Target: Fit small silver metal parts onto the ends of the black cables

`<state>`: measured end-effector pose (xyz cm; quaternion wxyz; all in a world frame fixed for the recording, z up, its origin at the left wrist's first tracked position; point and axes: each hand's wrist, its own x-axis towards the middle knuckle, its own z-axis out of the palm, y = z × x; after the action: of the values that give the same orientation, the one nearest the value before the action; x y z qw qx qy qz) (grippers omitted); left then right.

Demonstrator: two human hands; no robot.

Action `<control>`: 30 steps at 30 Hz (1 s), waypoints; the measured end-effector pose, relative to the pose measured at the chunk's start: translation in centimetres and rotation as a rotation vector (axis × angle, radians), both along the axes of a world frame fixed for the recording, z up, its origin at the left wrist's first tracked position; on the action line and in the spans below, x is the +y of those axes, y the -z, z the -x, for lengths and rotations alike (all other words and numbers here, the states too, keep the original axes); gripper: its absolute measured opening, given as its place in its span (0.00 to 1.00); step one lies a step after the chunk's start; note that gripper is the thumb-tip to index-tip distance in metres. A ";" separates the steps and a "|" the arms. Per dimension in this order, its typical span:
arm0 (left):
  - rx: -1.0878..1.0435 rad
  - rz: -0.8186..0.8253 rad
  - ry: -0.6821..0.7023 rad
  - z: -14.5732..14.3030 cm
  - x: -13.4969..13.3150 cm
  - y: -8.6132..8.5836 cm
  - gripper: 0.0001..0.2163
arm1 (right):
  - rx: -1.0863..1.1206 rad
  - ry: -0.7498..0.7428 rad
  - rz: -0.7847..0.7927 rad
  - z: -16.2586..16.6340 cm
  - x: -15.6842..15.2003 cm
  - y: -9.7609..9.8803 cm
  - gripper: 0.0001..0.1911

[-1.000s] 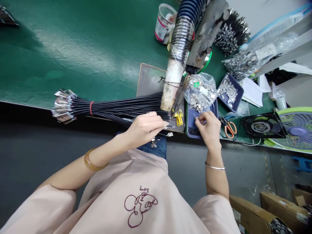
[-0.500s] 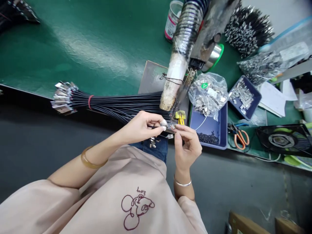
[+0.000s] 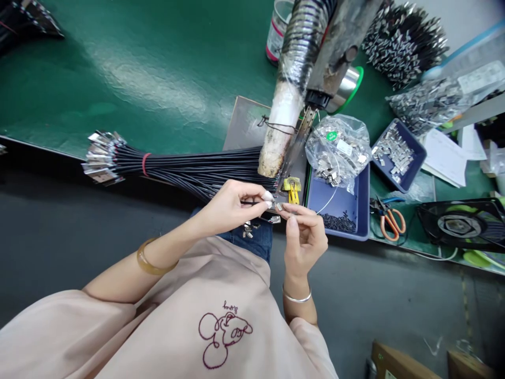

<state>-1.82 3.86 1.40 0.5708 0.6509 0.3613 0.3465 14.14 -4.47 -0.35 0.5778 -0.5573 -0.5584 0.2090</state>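
My left hand [image 3: 240,205] pinches a black cable near its end, thumb and fingertips together at the table's front edge. Facing it, my right hand [image 3: 305,231] has its fingertips at a small silver metal connector [image 3: 279,207], which lies close to the cable end. Behind my left hand stretches a bundle of black cables [image 3: 189,164], tied with a red band [image 3: 146,164], with silver connectors [image 3: 103,157] at its far left end. More cable ends with metal connectors [image 3: 248,230] hang below my left hand.
A taped fume hose [image 3: 274,142] and a metal arm [image 3: 331,58] slant down over the work spot. To the right are a blue tray [image 3: 335,202], a bag of connectors [image 3: 337,147], a smaller tray [image 3: 420,152], orange-handled pliers [image 3: 392,223] and a black fan [image 3: 453,226].
My hands stay nearly in place at the table edge. The small connector at my right fingertips has tilted slightly, and the whole view has shifted a little.
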 end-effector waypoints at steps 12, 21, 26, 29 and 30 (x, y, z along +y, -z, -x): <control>-0.033 0.094 -0.009 -0.5 -0.3 0.3 0.04 | -0.380 0.064 -0.234 -0.1 0.7 0.0 0.11; 0.010 0.043 -0.072 -0.6 -0.1 0.2 0.10 | -0.237 0.013 -0.085 -0.1 1.5 0.2 0.07; 0.042 0.000 -0.129 -0.8 -0.1 0.4 0.10 | -0.377 0.022 -0.175 -0.1 1.9 0.1 0.10; 0.033 0.011 -0.145 -1.0 -0.1 0.4 0.10 | -0.453 0.047 -0.209 -0.1 2.2 0.1 0.10; 0.029 0.016 -0.149 -1.1 -0.1 0.4 0.10 | -0.470 0.053 -0.216 -0.1 2.3 0.1 0.09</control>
<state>-0.75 3.71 0.97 0.5432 0.6226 0.4197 0.3757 14.23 -2.20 -0.43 0.4938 -0.5400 -0.6817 -0.0023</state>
